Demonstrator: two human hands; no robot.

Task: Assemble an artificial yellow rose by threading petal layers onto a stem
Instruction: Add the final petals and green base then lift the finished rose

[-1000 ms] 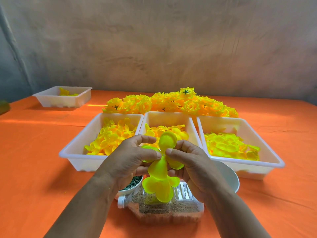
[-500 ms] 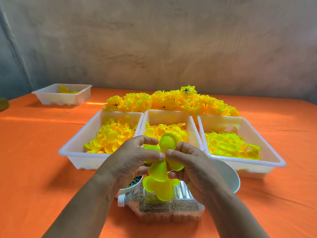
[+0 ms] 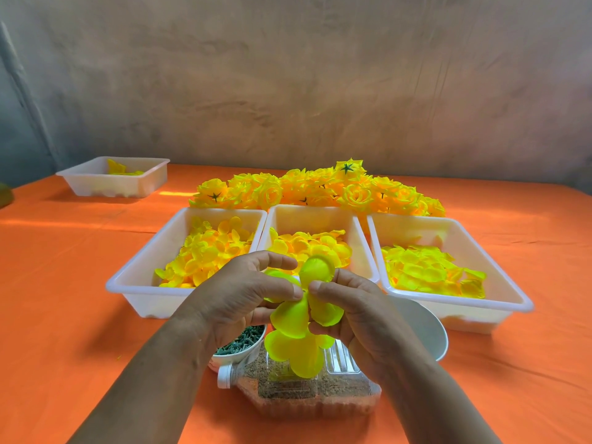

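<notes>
Pinching petal layer (image 3: pixel 290 318) as before

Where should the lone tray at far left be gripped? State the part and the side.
Probably the flared lip of the lone tray, at its right end, coming from the right. The lip juts out all round for fingers to hook under, and nothing stands against that end.
</notes>
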